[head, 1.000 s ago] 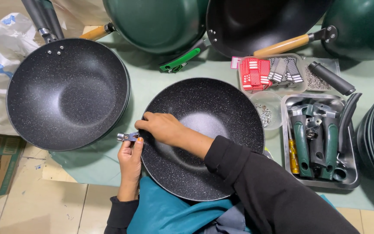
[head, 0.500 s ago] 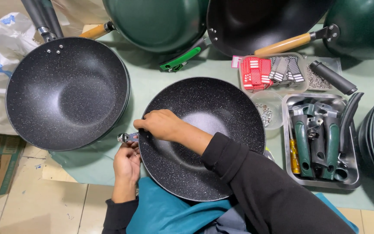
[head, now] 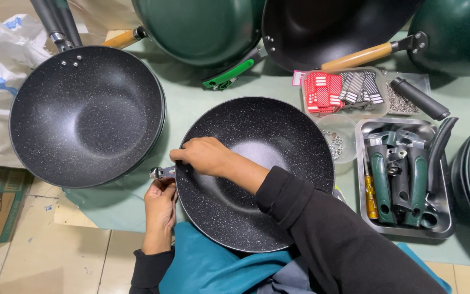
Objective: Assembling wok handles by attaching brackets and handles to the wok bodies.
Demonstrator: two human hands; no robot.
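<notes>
At far left we see a finished black speckled wok (head: pixel 85 114). Our left hand (head: pixel 160 202) pinches a small metal bracket (head: pixel 161 172) against the rim of the handleless black speckled wok (head: pixel 257 174) at table centre; our right hand (head: pixel 202 155) presses closed fingers inside that rim.

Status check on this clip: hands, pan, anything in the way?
Right hand inside speckled pan at rim. Left hand outside, at metal bracket. Nothing in the way.
</notes>
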